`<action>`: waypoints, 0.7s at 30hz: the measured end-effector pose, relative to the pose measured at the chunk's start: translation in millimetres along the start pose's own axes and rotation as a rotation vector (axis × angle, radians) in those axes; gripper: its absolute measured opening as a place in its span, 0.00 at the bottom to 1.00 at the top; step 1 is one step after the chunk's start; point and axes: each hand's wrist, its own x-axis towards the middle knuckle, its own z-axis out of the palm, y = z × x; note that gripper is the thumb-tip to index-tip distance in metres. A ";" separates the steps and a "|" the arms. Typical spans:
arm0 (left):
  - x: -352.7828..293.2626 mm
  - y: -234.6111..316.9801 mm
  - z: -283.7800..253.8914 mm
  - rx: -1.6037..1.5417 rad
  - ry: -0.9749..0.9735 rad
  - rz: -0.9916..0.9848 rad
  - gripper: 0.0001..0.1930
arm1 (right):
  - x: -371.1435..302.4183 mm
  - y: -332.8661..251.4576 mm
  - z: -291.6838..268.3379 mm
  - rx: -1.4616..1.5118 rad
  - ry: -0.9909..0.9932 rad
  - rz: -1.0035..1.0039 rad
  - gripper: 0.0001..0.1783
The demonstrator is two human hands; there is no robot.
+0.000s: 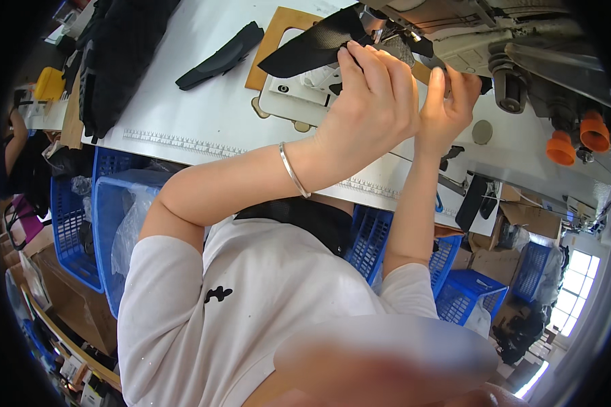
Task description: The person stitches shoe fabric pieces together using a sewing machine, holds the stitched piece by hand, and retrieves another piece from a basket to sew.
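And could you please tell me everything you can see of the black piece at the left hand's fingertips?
The black piece is long and thin-looking, narrowing toward its left end, with a finely textured, mesh-like surface resembling fabric. It extends over part of the tan board; its right end sits by the machine's metal parts, partly hidden. The left hand touches it near that end. Whether it lies flat is unclear.

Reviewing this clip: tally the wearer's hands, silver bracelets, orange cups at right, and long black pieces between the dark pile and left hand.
Left hand and right hand: 2
Silver bracelet: 1
Orange cups: 2
Long black pieces: 2
Total: 7
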 end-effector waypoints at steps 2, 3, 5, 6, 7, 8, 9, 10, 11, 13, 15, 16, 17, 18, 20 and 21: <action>-1.0 -2.5 0.3 0.013 -0.007 0.054 0.09 | 9.6 7.9 6.7 0.037 -0.054 0.004 0.11; -1.5 -2.4 1.1 0.013 -0.010 0.052 0.09 | 15.4 7.3 9.1 0.066 -0.104 0.008 0.11; -2.6 -2.4 2.4 0.030 0.007 0.078 0.09 | 21.1 6.1 14.7 0.171 -0.163 0.081 0.11; -3.1 -3.1 2.4 0.031 0.004 0.077 0.09 | 22.4 6.4 17.6 0.276 -0.217 0.154 0.11; -3.4 -4.0 2.2 0.005 0.012 0.079 0.09 | 23.3 8.8 19.9 0.277 -0.219 0.155 0.11; -3.8 -4.8 2.3 -0.020 0.020 0.082 0.10 | 24.0 12.2 21.5 0.261 -0.218 0.106 0.11; -4.3 -5.6 3.6 -0.019 0.019 0.080 0.10 | 24.8 15.4 22.2 0.245 -0.218 0.056 0.11; -4.8 -6.8 6.0 -0.002 0.045 0.092 0.10 | 24.7 19.0 22.0 0.246 -0.220 0.055 0.11; -5.2 -8.3 8.4 0.015 0.071 0.104 0.11 | 24.1 23.1 21.5 0.189 -0.209 0.018 0.11; -6.5 -13.0 13.5 -0.029 0.096 0.133 0.12 | 24.8 26.8 22.1 0.133 -0.201 -0.022 0.11; -8.2 -18.6 17.5 -0.072 0.123 0.163 0.14 | 26.6 28.2 23.4 0.143 -0.133 -0.169 0.13; -9.2 -21.7 19.1 -0.090 0.148 0.186 0.14 | 26.8 28.8 22.7 0.145 -0.135 -0.173 0.13; -9.9 -24.4 20.4 -0.107 0.174 0.209 0.14 | 26.2 28.9 20.6 0.145 -0.136 -0.197 0.15; -10.9 -27.4 20.5 -0.102 0.171 0.206 0.14 | 25.1 27.5 19.5 0.150 -0.138 -0.220 0.17; -12.3 -33.0 20.1 -0.150 0.187 0.230 0.13 | 26.4 21.2 18.3 0.183 -0.163 -0.287 0.18; -12.2 -34.9 19.2 -0.149 0.187 0.227 0.13 | 27.8 17.6 16.1 0.204 -0.183 -0.349 0.19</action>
